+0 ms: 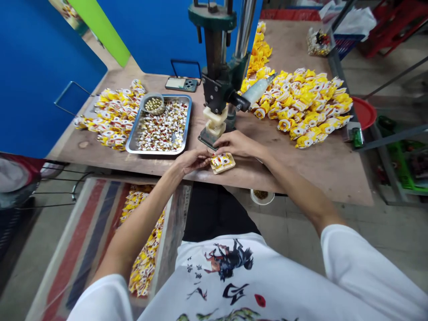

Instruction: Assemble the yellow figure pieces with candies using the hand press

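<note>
A small yellow-and-white plastic figure [220, 161] lies in a cream-coloured block [224, 169] at the table's front edge. My left hand [195, 160] is at the left end of the figure, its fingers pinched together; what they hold is too small to make out. Over the upper edge of the block, my right hand [238, 144] bends its thumb and fingers in a closed pinch, the contents hidden. Just behind my hands stands a green hand press [216, 84] with cream-coloured jaws [215, 121] above its base plate.
A metal tray [131, 146] of small white-and-red parts holds a tub of gold beads [153, 104]. Yellow figures are heaped left [115, 116] and right [307, 102]. A bottle [257, 89] juts from the press; a phone [181, 84] lies behind. Below left, a striped box [83, 240] holds more figures.
</note>
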A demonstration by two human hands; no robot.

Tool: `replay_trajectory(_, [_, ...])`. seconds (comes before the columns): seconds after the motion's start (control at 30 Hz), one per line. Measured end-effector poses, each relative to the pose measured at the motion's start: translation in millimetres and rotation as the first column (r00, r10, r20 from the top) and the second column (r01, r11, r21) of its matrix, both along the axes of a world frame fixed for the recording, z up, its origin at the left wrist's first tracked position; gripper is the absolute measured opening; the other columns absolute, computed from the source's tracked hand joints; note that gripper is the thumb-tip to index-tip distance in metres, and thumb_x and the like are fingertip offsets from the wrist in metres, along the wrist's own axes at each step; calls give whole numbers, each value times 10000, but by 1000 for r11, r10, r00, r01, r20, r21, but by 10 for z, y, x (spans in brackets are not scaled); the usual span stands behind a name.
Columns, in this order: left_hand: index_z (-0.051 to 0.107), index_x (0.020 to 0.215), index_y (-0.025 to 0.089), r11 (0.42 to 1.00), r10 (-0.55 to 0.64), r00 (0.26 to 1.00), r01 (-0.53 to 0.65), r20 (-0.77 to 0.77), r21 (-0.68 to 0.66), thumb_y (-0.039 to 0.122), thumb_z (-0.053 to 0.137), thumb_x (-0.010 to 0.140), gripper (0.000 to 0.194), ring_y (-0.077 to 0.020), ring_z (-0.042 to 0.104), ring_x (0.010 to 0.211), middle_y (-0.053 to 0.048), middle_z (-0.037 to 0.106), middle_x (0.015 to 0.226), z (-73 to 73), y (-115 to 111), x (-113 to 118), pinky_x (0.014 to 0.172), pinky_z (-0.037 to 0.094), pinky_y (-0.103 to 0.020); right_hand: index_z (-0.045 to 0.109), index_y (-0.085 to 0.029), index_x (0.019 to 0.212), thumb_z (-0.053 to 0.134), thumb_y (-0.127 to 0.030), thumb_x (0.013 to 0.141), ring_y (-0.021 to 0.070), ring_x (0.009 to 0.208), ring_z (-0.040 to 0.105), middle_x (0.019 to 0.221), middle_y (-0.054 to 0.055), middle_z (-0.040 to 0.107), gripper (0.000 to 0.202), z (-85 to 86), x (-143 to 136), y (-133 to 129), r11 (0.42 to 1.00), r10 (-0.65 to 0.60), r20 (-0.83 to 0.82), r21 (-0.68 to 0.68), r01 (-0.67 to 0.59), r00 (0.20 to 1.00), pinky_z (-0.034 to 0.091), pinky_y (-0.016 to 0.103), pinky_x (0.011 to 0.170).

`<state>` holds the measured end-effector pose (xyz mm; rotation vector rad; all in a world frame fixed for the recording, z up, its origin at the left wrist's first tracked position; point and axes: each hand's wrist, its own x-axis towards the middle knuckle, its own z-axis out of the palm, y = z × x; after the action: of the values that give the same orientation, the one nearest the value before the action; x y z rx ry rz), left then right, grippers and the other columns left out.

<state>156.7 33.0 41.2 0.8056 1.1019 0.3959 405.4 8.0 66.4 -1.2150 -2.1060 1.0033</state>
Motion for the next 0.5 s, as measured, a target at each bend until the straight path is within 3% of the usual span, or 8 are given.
replay_trajectory(0.07, [777, 771, 123, 996, 61, 998, -61, -5, -70, 112, 837, 683, 107, -110, 631, 612, -88, 725, 753, 1, -52, 16, 540, 537, -176, 821, -223, 1210, 677, -497, 1083, 195, 1003, 730, 1176, 29, 839, 335, 49, 250, -295, 961, -252, -12, 112, 252, 968, 581, 341, 936])
replay_trajectory(0.13, [789, 770, 110, 990, 122, 992, -123, -14, -70, 118, 826, 682, 96, -103, 616, 604, -93, 722, 747, 0, -115, 25, 531, 526, -169, 801, -257, 1162, 698, -614, 1045, 264, 1085, 713, 1195, 74, 809, 390, -11, 547, -640, 858, -479, 37, 234, 458, 877, 583, 421, 1002])
replay_trajectory(0.17, [787, 762, 108, 988, 142, 990, -142, -13, -59, 126, 823, 679, 92, -102, 609, 600, -91, 718, 738, -2, -146, 28, 533, 527, -174, 787, -262, 1107, 745, -664, 992, 301, 1099, 702, 1172, 101, 794, 420, -87, 684, -813, 819, -543, 88, 275, 503, 835, 582, 461, 1010])
replay_trajectory(0.23, [777, 740, 110, 986, 162, 987, -162, 0, -25, 146, 815, 671, 87, -98, 591, 587, -78, 702, 713, -12, -198, 33, 544, 527, -189, 743, -252, 1008, 795, -715, 914, 345, 1051, 697, 1080, 134, 765, 476, -300, 876, -1116, 810, -576, 201, 269, 521, 792, 589, 512, 967])
replay_trajectory(0.33, [758, 707, 117, 984, 178, 984, -178, 13, 18, 164, 799, 657, 80, -94, 565, 575, -48, 661, 670, -27, -244, 43, 566, 525, -213, 691, -235, 983, 668, -671, 1003, 327, 880, 707, 941, 121, 740, 436, -538, 905, -1385, 835, -549, 277, 146, 530, 788, 598, 503, 846])
replay_trajectory(0.4, [730, 671, 129, 981, 191, 981, -192, 24, 35, 166, 809, 643, 92, -93, 549, 573, -26, 621, 637, -30, -256, 51, 570, 517, -222, 694, -241, 1041, 595, -601, 1061, 318, 842, 717, 916, 110, 747, 374, -489, 782, -1430, 842, -538, 258, 112, 528, 802, 601, 484, 813])
replay_trajectory(0.5, [644, 596, 156, 981, 186, 980, -189, 64, 44, 170, 847, 608, 203, -91, 520, 562, -3, 566, 595, -21, -261, 59, 545, 483, -225, 710, -271, 1293, 598, -512, 1091, 329, 1010, 765, 1124, 105, 796, 334, -148, 491, -1381, 833, -548, 128, 172, 526, 826, 629, 487, 920])
